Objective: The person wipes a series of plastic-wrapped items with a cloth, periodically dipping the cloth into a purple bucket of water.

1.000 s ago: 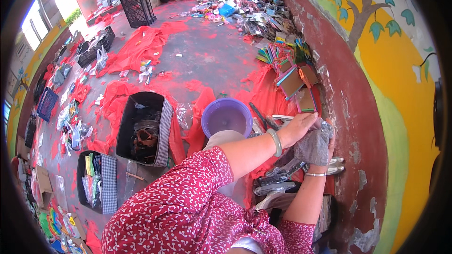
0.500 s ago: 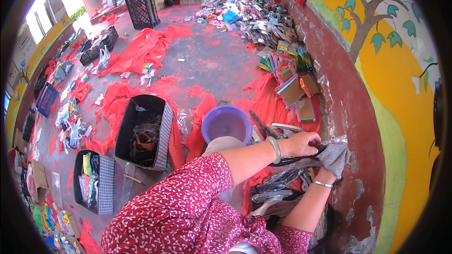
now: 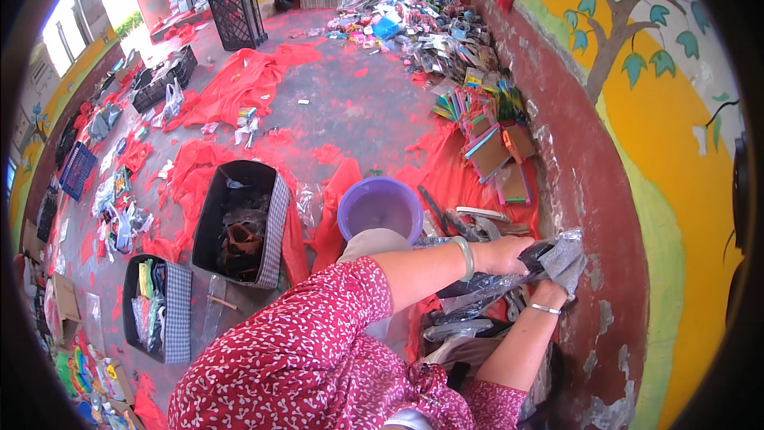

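Observation:
By the wall on my right, my left hand (image 3: 508,256), with a pale green bangle at its wrist, is closed on a dark item in clear plastic wrap (image 3: 475,285). Beside it is my right hand (image 3: 549,295), a silver bracelet at its wrist. A grey cloth (image 3: 565,263) drapes over that hand's fingers and hides most of them; the cloth meets the wrapped item's far end. Beneath both hands lies a pile of flat, plastic-wrapped goods (image 3: 458,330), some with shoe-like soles. A pale-soled slipper (image 3: 483,213) rests just beyond my left hand.
A purple basin (image 3: 380,209) stands in front of me. Left of it are two checked fabric bins, a larger one (image 3: 274,231) and a smaller one (image 3: 180,314). Red sheeting (image 3: 231,95) lies across the floor. Mixed goods (image 3: 430,28) heap along the peeling wall (image 3: 585,167).
My left hand has dropped slightly and moved a little left, its fingers now wrapped around the dark item, which has shifted in the pile. The grey cloth stays on my right hand.

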The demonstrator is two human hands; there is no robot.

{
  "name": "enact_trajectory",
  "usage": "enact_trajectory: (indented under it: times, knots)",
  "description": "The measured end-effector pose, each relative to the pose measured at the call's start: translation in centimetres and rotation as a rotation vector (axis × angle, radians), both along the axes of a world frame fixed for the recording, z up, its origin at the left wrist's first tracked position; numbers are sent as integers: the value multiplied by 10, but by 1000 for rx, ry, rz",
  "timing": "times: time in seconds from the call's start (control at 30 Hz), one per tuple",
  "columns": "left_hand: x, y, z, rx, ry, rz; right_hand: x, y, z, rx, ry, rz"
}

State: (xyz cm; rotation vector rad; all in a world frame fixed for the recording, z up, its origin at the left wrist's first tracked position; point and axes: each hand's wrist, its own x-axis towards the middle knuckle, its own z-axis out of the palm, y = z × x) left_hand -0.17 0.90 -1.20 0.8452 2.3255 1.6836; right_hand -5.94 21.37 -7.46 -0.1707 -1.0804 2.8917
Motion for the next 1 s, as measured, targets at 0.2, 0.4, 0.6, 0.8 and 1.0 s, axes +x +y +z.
enact_trajectory:
  times: [0.2,0.4,0.6,0.8,1.0]
  knots:
    - [-7,-3,-1,312,-323,-101,32,-24,64,-31,-86,-127]
    - [-11,-17,11,875,-643,-22,30,-13,46,-170,114,-27]
    - [-13,-5,-10,213,-78,228,31,-48,35,-98,178,176]
    - [-5,-4,-5,140,83,256,20,-66,20,233,60,211]
    - [-16,5,-32,99,53,276,33,-63,15,135,35,197]
